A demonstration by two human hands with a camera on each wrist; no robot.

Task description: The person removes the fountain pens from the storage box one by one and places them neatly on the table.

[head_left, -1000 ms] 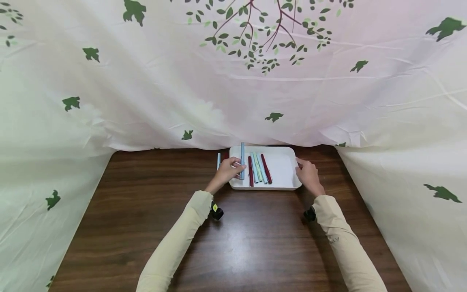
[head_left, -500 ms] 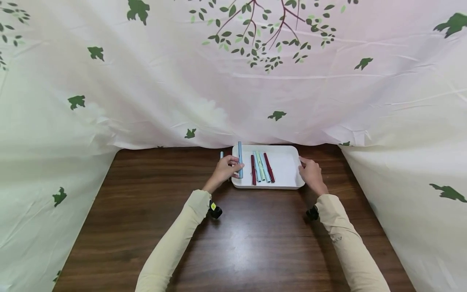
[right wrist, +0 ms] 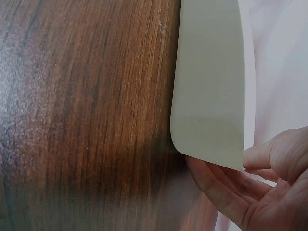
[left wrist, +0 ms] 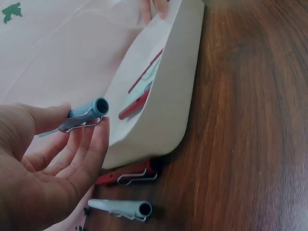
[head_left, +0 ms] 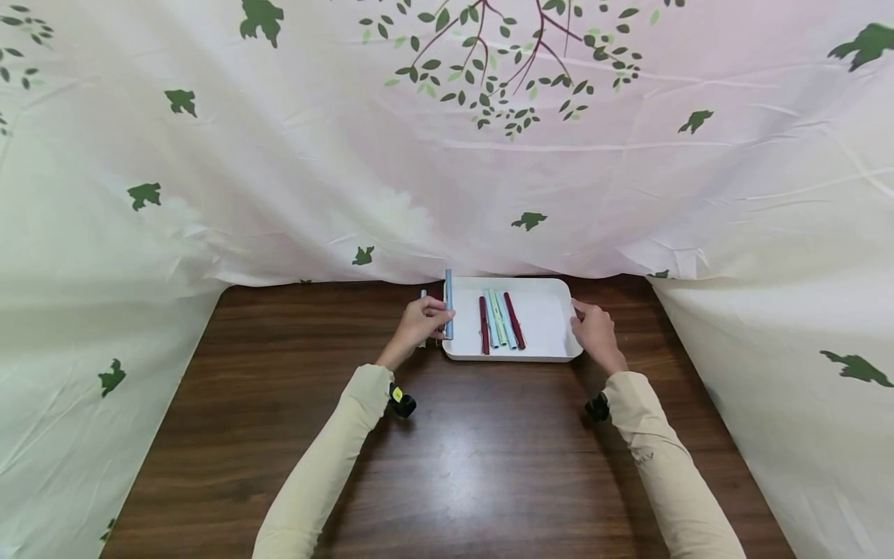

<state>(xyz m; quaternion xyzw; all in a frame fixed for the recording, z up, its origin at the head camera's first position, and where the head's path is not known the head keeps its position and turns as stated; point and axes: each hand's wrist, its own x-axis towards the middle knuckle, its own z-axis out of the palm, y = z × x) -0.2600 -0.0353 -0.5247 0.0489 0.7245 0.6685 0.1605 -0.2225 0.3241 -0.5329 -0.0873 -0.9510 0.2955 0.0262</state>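
Note:
My left hand [head_left: 412, 330] pinches a blue pen [head_left: 449, 305] with a wire clip between thumb and fingers, above the left rim of a white tray [head_left: 548, 326]. In the left wrist view, the open end of this blue pen [left wrist: 89, 114] points toward the camera. At the opposite side, my right hand [head_left: 595, 334] grips the tray's edge, thumb at the rim and fingers against the outer wall [right wrist: 209, 86]. Inside the tray lie several pens side by side: a dark red pen [head_left: 484, 326], light blue and pale green ones [head_left: 499, 318], and another dark red pen [head_left: 514, 321].
On the table just left of the tray lie a red pen [left wrist: 130, 174] and a light blue pen [left wrist: 122, 207], partly behind my left hand in the head view. The dark wooden table [head_left: 454, 458] meets a printed cloth [head_left: 447, 178] at the back.
My left hand has carried the blue pen leftward, from over the inside of the tray to its left rim. The right hand keeps its grip on the tray.

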